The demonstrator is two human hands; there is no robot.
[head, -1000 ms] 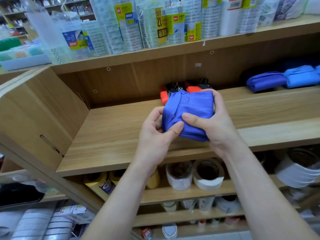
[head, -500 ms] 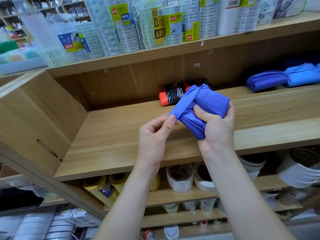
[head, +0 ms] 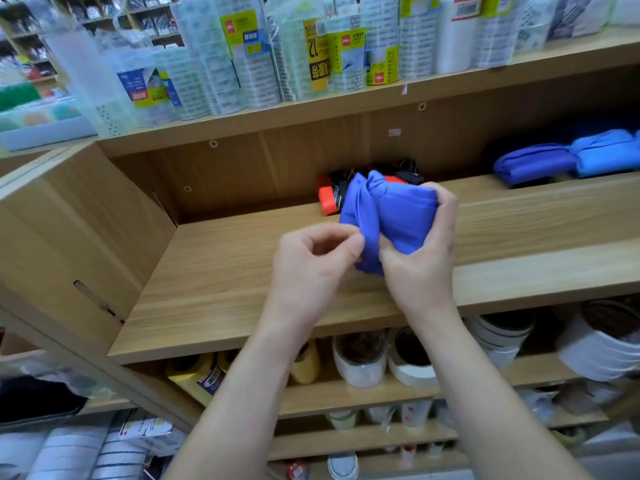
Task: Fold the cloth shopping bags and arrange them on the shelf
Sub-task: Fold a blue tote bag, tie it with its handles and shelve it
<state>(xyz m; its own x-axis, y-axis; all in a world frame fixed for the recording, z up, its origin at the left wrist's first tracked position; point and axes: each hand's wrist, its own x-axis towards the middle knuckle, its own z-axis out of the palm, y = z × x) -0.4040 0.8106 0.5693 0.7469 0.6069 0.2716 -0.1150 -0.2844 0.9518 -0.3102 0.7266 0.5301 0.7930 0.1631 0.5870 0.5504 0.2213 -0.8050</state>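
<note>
My right hand [head: 422, 258] curls its fingers round the blue cloth bag [head: 398, 213], up over the wooden shelf [head: 242, 289], so the bundle cannot fall open. My left hand [head: 311, 265] pinches a loose edge, I think to tuck it in. Folded blue bags [head: 533, 162] sit at the far right.
</note>
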